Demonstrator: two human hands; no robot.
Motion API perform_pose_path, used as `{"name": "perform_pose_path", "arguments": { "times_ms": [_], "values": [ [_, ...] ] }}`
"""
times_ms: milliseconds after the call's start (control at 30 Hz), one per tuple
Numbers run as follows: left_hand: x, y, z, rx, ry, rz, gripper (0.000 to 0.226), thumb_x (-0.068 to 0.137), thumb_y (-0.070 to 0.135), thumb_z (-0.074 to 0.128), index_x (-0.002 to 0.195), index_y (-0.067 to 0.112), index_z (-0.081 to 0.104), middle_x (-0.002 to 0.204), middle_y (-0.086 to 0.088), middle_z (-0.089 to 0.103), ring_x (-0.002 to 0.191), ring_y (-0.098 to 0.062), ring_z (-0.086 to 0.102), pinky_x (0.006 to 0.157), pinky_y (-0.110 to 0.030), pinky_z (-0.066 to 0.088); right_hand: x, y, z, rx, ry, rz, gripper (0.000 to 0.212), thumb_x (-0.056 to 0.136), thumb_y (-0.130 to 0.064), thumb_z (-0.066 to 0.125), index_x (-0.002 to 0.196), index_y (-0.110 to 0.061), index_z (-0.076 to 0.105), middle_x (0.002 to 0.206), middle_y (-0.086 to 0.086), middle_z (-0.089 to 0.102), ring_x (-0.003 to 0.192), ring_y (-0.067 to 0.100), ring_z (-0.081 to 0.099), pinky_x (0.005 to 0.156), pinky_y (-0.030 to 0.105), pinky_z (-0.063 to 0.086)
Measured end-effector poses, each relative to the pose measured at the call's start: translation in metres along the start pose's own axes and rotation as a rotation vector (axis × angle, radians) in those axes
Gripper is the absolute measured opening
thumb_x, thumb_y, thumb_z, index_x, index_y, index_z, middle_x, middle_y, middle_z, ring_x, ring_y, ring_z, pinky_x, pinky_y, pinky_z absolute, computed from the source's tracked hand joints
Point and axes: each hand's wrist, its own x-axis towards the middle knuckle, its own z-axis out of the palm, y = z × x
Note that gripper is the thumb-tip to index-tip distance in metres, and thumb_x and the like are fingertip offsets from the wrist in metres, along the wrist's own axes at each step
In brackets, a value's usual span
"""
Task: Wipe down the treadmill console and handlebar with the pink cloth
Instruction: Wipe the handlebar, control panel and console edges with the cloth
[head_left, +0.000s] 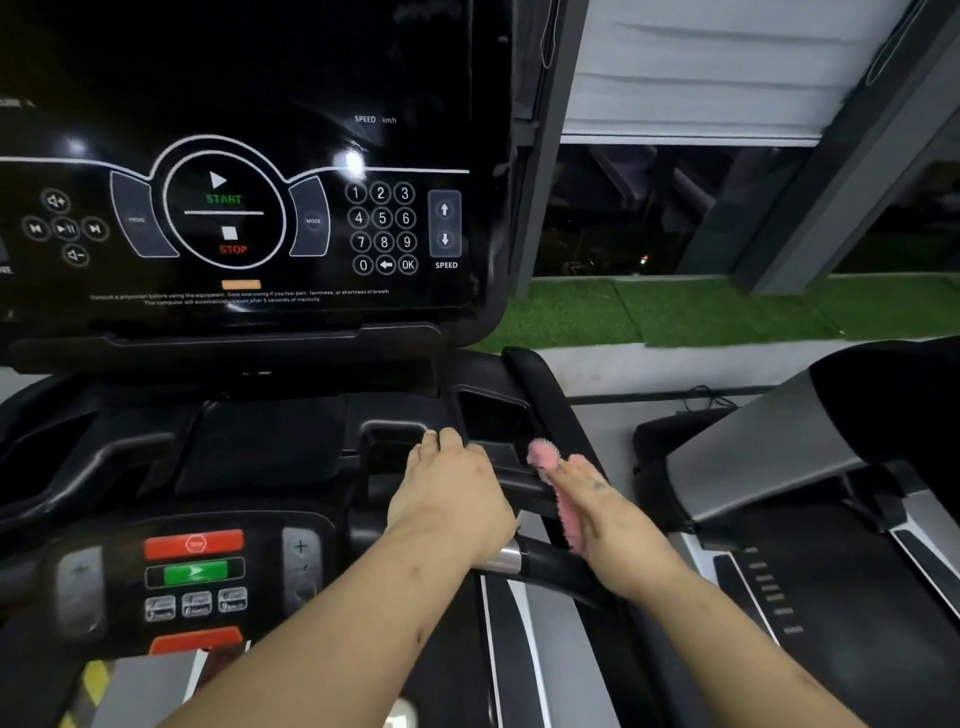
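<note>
Cloth (544, 457), pink, lies trapped between the right hand (608, 512) and the black handlebar (543, 387) at the right edge of the console (270, 441), with a fuzzy end poking out ahead. That hand's fingers (576, 466) look fairly straight and press the cloth down. Left hand (449, 493) rests palm-down on the console just beside it, its fingers curled over the rim of a recess (493, 415). Above, the dark screen (260, 78) shows START, STOP and a number pad.

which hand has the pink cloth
The right hand: the cloth lies under it, pink showing past its fingertips and beside its palm. The left hand is bare, resting on the console.
</note>
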Motion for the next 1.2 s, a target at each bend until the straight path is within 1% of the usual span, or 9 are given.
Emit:
{"name": "perform_pose_path", "arguments": {
  "times_ms": [33,100,267,500,600,700,867,1067,1200],
  "values": [
    [0.0,0.0,0.0,0.001,-0.004,-0.001,0.067,0.094,0.043,0.054,0.15,0.008,0.039,0.159,-0.016,0.027,0.152,-0.034,0.019,0.126,-0.042,0.017,0.003,-0.01,0.001,-0.039,0.005,-0.061,0.043,0.104,-0.05,0.048,0.147,-0.052,0.043,0.144,-0.029,0.043,0.136,0.002,0.043,0.124,0.035,0.026],
    [-0.002,0.0,-0.001,-0.016,-0.007,-0.003,0.068,0.095,0.04,0.054,0.152,0.008,0.036,0.161,-0.015,0.024,0.154,-0.033,0.015,0.126,-0.041,0.015,0.014,-0.022,0.009,0.14,0.045,-0.133,0.055,0.096,-0.072,0.048,0.141,-0.041,0.057,0.143,-0.018,0.057,0.135,0.003,0.049,0.121,0.036,0.032],
    [-0.001,0.002,0.0,-0.076,0.017,-0.037,0.065,0.093,0.023,0.049,0.155,0.012,0.034,0.157,-0.01,0.034,0.151,-0.028,0.024,0.125,-0.039,0.021,0.051,-0.072,-0.005,0.307,0.01,-0.129,0.037,0.106,-0.022,0.051,0.142,-0.028,0.058,0.14,-0.008,0.06,0.127,0.0,0.052,0.11,0.013,0.034],
    [0.0,0.003,-0.002,-0.107,0.025,-0.067,0.049,0.094,0.02,0.05,0.143,0.013,0.048,0.144,-0.006,0.045,0.142,-0.025,0.036,0.119,-0.038,0.032,0.039,-0.05,-0.006,0.26,-0.033,-0.176,0.039,0.107,-0.021,0.052,0.145,-0.029,0.056,0.143,-0.003,0.061,0.13,0.011,0.057,0.107,0.029,0.048],
    [-0.005,0.005,-0.007,-0.119,0.019,-0.074,0.051,0.09,0.016,0.056,0.141,0.013,0.05,0.143,-0.005,0.044,0.14,-0.025,0.037,0.118,-0.04,0.034,0.031,-0.02,0.0,0.299,-0.087,0.041,0.068,0.102,-0.005,0.048,0.149,-0.053,0.039,0.159,-0.019,0.038,0.145,0.006,0.037,0.122,0.036,0.03],
    [-0.006,0.005,-0.008,-0.112,0.02,-0.081,0.049,0.091,0.016,0.056,0.139,0.012,0.051,0.142,-0.005,0.046,0.137,-0.027,0.039,0.117,-0.046,0.035,0.034,-0.017,-0.001,0.269,-0.067,0.085,0.068,0.103,-0.01,0.044,0.14,-0.068,0.037,0.158,-0.026,0.034,0.145,0.003,0.035,0.124,0.033,0.027],
    [0.003,0.001,-0.001,-0.172,0.104,-0.087,0.045,0.093,0.016,0.05,0.137,0.017,0.053,0.127,-0.004,0.052,0.125,-0.024,0.049,0.112,-0.043,0.04,0.049,-0.063,-0.002,0.439,-0.182,-0.074,0.032,0.111,-0.035,0.036,0.134,-0.054,0.048,0.127,-0.038,0.054,0.116,-0.026,0.047,0.088,-0.005,0.035],
    [0.011,-0.006,0.005,-0.026,0.173,-0.08,0.051,0.092,0.024,0.048,0.142,0.017,0.047,0.14,-0.001,0.047,0.138,-0.021,0.037,0.122,-0.048,0.022,0.092,-0.071,0.014,0.188,-0.254,-0.143,0.09,0.097,-0.03,0.064,0.163,-0.024,0.003,0.17,-0.005,-0.001,0.156,0.008,-0.003,0.128,0.031,0.007],
    [0.021,-0.024,-0.015,0.12,0.171,-0.125,0.06,0.094,0.031,0.044,0.153,0.023,0.037,0.162,-0.005,0.024,0.152,-0.029,0.015,0.122,-0.059,0.004,0.115,-0.076,0.018,0.202,-0.157,-0.102,0.072,0.106,-0.032,0.047,0.163,-0.023,0.004,0.17,-0.002,-0.01,0.155,0.009,-0.011,0.128,0.032,0.002]
  ]
}}
